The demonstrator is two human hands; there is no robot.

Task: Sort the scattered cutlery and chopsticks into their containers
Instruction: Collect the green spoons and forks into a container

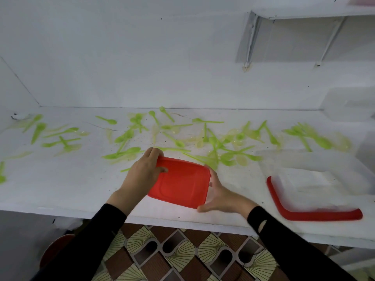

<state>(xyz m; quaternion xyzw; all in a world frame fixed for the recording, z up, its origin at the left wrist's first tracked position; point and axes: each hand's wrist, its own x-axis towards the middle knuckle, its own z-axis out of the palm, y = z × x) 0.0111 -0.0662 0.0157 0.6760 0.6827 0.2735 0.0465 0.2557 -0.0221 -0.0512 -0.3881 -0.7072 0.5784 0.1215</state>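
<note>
A clear container with a red lid (pixel 182 182) sits near the front of the white counter (pixel 71 179). My left hand (pixel 143 173) grips the lid's far left corner, fingers curled over its edge. My right hand (pixel 218 194) holds the container's right side, with the thumb along the front right corner. Several green plastic spoons and forks (pixel 223 151) and pale yellow ones lie scattered across the back of the counter. To the right, an open clear container (pixel 316 175) stands on a red lid (pixel 304 214).
More clear containers (pixel 349 104) stand at the far right by the wall. A white shelf on brackets (pixel 284 33) hangs above them. Below the counter's front edge lie a patterned tiled floor and a red stool (pixel 54 248).
</note>
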